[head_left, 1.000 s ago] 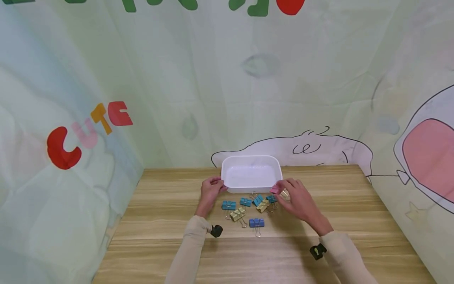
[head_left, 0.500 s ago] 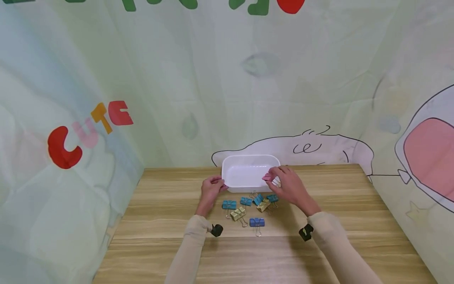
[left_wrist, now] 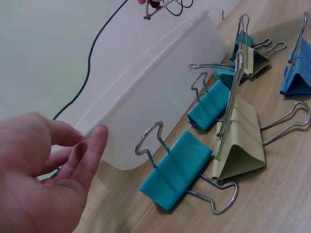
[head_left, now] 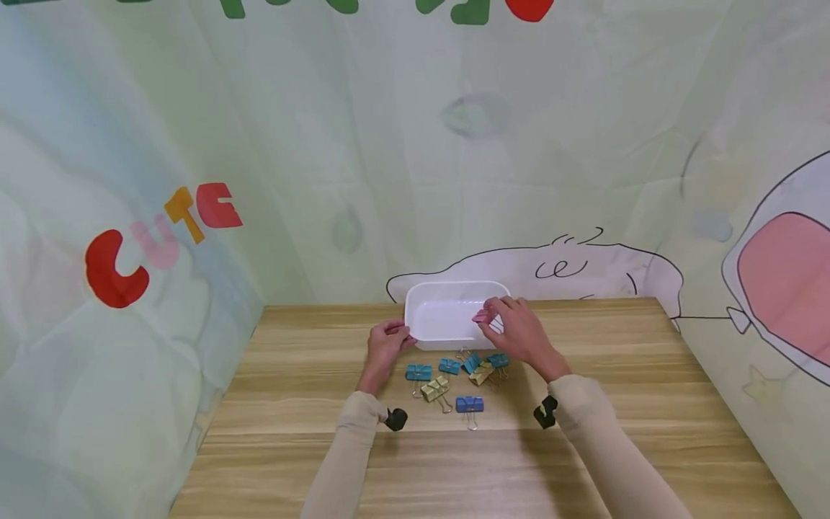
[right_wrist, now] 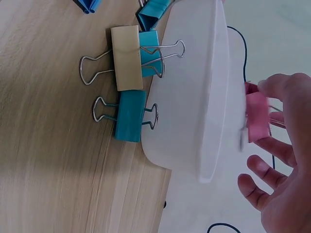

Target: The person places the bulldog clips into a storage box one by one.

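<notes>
My right hand pinches one pink binder clip above the white plastic tray; my left hand grips its left near corner. On the table, near the tray: four teal, two beige, one blue clip.

From my feed I see a light wooden worktop with grain running left to right. Pale green printed fabric hangs behind it and wraps both sides. On the left it reads CUTE in red, pink and orange. A line-drawn cartoon runs along the far edge. Lighting is soft and even.
</notes>
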`<state>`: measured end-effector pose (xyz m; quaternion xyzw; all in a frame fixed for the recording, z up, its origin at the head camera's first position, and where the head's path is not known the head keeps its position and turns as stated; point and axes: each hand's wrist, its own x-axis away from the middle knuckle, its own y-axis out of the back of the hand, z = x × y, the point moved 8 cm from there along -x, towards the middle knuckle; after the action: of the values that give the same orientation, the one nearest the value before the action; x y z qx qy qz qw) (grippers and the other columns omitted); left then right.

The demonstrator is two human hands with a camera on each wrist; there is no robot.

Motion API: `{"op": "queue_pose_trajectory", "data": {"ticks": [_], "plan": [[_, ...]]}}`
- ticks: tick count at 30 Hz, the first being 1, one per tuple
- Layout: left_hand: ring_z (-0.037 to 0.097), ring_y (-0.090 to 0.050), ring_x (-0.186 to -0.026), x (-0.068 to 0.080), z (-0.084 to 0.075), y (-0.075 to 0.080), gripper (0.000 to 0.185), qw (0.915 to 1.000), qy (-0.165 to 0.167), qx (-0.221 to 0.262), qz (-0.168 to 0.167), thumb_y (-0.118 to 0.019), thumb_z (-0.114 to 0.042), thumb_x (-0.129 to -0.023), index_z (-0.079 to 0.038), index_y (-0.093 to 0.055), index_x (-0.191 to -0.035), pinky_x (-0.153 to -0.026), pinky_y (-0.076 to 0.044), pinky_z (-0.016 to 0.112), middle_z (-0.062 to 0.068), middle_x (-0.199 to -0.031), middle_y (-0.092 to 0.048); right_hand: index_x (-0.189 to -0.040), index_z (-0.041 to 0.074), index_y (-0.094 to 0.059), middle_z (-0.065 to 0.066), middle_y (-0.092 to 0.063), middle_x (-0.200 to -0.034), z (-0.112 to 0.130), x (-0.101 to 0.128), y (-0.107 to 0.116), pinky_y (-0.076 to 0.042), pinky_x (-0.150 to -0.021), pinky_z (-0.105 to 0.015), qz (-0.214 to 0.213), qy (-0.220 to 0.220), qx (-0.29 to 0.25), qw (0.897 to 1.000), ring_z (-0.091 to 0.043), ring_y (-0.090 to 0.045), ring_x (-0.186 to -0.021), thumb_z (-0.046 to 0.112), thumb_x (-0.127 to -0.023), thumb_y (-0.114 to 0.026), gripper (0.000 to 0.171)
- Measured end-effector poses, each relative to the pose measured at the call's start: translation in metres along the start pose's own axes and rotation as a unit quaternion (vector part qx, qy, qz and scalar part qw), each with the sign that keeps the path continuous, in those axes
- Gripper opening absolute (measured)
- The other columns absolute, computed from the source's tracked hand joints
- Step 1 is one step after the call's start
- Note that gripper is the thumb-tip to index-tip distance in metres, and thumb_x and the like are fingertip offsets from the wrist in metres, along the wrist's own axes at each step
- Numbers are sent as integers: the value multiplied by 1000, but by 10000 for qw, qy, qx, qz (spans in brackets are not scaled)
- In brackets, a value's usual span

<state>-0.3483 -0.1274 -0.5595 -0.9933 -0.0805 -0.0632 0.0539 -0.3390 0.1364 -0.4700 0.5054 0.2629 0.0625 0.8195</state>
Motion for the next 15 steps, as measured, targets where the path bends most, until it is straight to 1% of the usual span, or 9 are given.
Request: {"op": "queue_pose_trajectory", "data": {"ticks": [4,6,10,15], "plan": [[22,-70,-83,0,1,-1,33,10000,22,-28,31,-61,7,-99,20,-54,-129,-90,-64,38,30,-116,-58,-141,6,-59,-23,-57,-139,-2,-1,-1,-56,-98,-59,115,-190,27,9997,-43,-56,-119,34,-97,-73,54],[23,-70,-85,0,1,-2,34,10000,15,-43,59,-61,7,-100,21,-54,-130,-89,-65,36,29,-115,-58,-145,7,-56,-25,-53,-144,-3,0,-1,-56,-99,-62,163,-246,43,9996,-45,-54,-123,38,-97,-73,60],[25,-71,-86,1,1,-2,34,10000,-4,-17,62,-61,8,-100,21,-53,-129,-88,-65,36,25,-111,-58,-148,9,-54,-25,-51,-146,-3,3,0,-57,-99,-63,206,-270,59,9994,-45,-54,-124,44,-93,-77,68],[22,-70,-84,1,0,0,34,10000,-2,16,61,-61,8,-100,21,-53,-130,-94,-63,42,23,-110,-59,-148,11,-54,-25,-51,-146,-4,9,1,-54,-102,-65,175,-273,40,9995,-45,-52,-127,46,-91,-78,71]]}}
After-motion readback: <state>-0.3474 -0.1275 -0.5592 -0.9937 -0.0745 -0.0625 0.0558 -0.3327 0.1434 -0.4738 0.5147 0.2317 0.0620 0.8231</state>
